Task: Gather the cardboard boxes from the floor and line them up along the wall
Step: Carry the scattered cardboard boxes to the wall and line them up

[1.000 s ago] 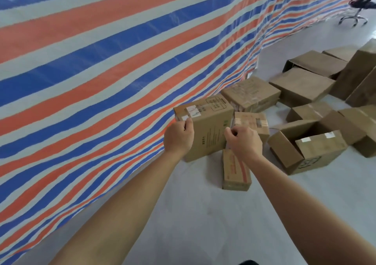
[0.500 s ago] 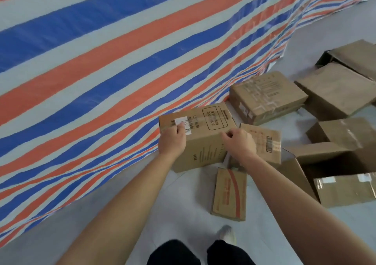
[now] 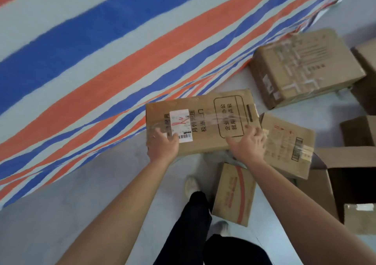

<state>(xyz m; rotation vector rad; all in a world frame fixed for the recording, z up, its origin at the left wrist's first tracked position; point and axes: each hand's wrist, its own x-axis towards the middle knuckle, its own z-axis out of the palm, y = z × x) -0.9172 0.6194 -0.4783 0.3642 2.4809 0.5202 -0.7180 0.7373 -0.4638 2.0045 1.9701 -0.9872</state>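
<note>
While both hands carry it, the cardboard box (image 3: pixel 203 122) sits low in front of the person, close to the foot of the striped tarp wall (image 3: pixel 101 61); whether its underside touches the floor (image 3: pixel 91 193) I cannot tell. It is plain brown, its long top face turned up towards us. A strip of clear tape runs along its length. At the left end is a white label (image 3: pixel 181 125) with a barcode and a red scribble. Black printed characters run across the middle, and more sit inside a rounded frame at the right end.

The left hand (image 3: pixel 163 146) has its grip clamped on the near left corner, thumb on top beside the label. The right hand (image 3: pixel 249 144) has its grip closed over the near right corner, fingers spread across the top.

A larger taped box (image 3: pixel 309 67) lies by the wall further along. A smaller taped box (image 3: pixel 289 142) sits just beside the held one's right end. A red-printed box (image 3: pixel 234 193) lies by the person's feet.
</note>
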